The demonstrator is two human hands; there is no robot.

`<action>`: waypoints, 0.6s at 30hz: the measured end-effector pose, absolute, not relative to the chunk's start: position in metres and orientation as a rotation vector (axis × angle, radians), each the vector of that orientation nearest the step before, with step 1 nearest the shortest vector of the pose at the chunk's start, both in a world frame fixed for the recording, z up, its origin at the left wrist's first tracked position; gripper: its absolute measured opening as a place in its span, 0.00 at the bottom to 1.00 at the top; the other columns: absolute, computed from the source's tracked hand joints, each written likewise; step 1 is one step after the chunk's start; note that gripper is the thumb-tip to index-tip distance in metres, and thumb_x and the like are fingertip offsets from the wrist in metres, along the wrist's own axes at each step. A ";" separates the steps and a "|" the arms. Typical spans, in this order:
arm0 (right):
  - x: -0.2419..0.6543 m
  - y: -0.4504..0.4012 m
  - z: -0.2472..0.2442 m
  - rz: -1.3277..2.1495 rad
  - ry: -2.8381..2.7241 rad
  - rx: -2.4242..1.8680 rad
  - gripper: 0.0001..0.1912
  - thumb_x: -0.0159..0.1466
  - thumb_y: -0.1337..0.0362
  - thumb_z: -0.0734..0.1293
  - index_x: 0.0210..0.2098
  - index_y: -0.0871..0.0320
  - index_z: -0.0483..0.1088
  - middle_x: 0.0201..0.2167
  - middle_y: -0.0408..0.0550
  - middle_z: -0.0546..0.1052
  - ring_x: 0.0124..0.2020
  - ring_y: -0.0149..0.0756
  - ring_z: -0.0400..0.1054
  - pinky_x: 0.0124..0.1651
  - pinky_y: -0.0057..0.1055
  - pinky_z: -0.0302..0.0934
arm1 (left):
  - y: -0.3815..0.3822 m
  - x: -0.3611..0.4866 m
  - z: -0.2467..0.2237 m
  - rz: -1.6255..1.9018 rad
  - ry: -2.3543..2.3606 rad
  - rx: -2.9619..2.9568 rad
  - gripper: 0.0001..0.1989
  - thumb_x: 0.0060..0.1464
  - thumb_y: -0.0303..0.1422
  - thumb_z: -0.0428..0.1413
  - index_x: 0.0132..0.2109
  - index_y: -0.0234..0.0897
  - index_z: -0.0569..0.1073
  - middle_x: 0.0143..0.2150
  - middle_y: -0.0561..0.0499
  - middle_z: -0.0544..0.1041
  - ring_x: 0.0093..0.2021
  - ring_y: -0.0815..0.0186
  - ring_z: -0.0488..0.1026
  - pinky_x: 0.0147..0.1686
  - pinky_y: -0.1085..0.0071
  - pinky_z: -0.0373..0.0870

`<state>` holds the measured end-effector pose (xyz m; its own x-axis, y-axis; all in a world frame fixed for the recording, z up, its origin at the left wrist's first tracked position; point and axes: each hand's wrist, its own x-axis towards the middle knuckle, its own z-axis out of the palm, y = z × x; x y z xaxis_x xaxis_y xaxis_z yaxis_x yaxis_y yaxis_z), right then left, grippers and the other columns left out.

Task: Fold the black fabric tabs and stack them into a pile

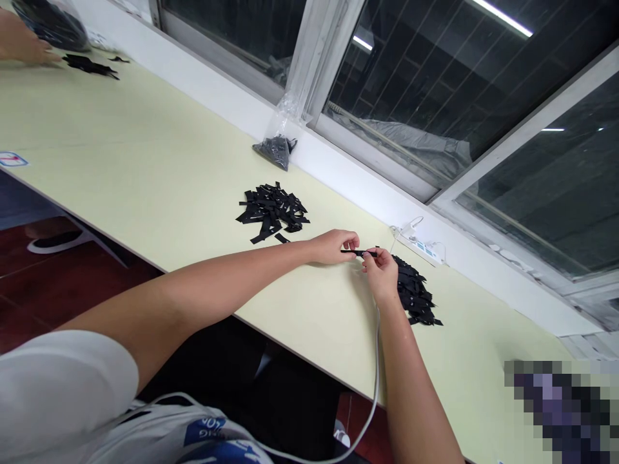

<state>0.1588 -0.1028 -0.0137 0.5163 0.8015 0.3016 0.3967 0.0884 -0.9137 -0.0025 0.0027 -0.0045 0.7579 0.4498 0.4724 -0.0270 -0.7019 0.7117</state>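
Okay, so nearest us a white rubbery-looking cable (378, 341) drops over the table's near edge by the right forearm, leaving slack, we guess, for the arm to move. Past it, our left hand (333, 247) and right hand (383, 277) are pinching a thin black fabric-like strip (359, 253) between them, thumb against fingertips, one hand towards each end. We reckon that's because it's floppy, and a two-ended pinch keeps it straight. It's held over the pale yellow tabletop (309, 296), between two heaps: a dense pile of black strips (414, 293) right beside the right hand, and a looser, messier heap of black strips (273, 207) on the left. Both look handy to reach.

Farther off, a clear plastic bag with black pieces inside (277, 149) sits against the white ledge, probably to keep it out of the way. Far left, we've got another person's hand (24, 46) beside some black strips.
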 end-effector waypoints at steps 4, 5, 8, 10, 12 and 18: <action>0.156 -0.102 -0.014 0.434 -1.108 -1.527 0.20 0.54 0.50 0.72 0.38 0.59 0.71 0.26 0.43 0.73 0.26 0.33 0.66 0.28 0.30 0.62 | 0.003 -0.003 -0.006 0.762 0.275 2.340 0.08 0.55 0.31 0.55 0.43 0.37 0.72 0.40 0.49 0.77 0.39 0.65 0.72 0.40 0.69 0.65; 0.157 -0.102 -0.014 0.437 -1.104 -1.525 0.20 0.54 0.51 0.72 0.38 0.59 0.71 0.26 0.43 0.73 0.26 0.33 0.65 0.28 0.30 0.62 | 0.004 -0.004 -0.006 0.763 0.278 2.368 0.08 0.55 0.30 0.55 0.43 0.37 0.72 0.41 0.48 0.77 0.40 0.64 0.72 0.41 0.68 0.65; 0.161 -0.101 -0.014 0.398 -1.062 -1.534 0.19 0.53 0.51 0.71 0.38 0.59 0.71 0.26 0.42 0.73 0.25 0.33 0.66 0.30 0.31 0.63 | 0.006 -0.004 -0.005 0.839 0.305 2.413 0.09 0.55 0.30 0.55 0.45 0.37 0.71 0.46 0.46 0.75 0.45 0.62 0.71 0.45 0.67 0.65; 0.167 -0.103 -0.011 0.295 -1.038 -1.578 0.18 0.54 0.52 0.70 0.37 0.59 0.72 0.26 0.43 0.73 0.27 0.35 0.67 0.33 0.33 0.63 | 0.007 -0.005 -0.003 0.892 0.344 2.420 0.08 0.56 0.32 0.55 0.43 0.37 0.70 0.46 0.46 0.74 0.44 0.62 0.70 0.44 0.67 0.64; 0.176 -0.108 -0.005 0.114 -1.022 -1.687 0.16 0.55 0.54 0.69 0.37 0.58 0.73 0.27 0.43 0.74 0.28 0.37 0.68 0.37 0.35 0.62 | 0.006 -0.005 0.000 0.931 0.408 2.413 0.06 0.56 0.35 0.55 0.40 0.37 0.68 0.41 0.48 0.74 0.39 0.64 0.69 0.39 0.68 0.63; 0.200 -0.127 0.014 -0.265 -0.876 -1.992 0.11 0.55 0.60 0.65 0.35 0.56 0.75 0.25 0.43 0.73 0.29 0.39 0.67 0.42 0.37 0.59 | 0.002 -0.006 0.006 1.068 0.577 2.299 0.16 0.54 0.42 0.56 0.28 0.38 0.60 0.23 0.56 0.64 0.25 0.70 0.57 0.29 0.69 0.52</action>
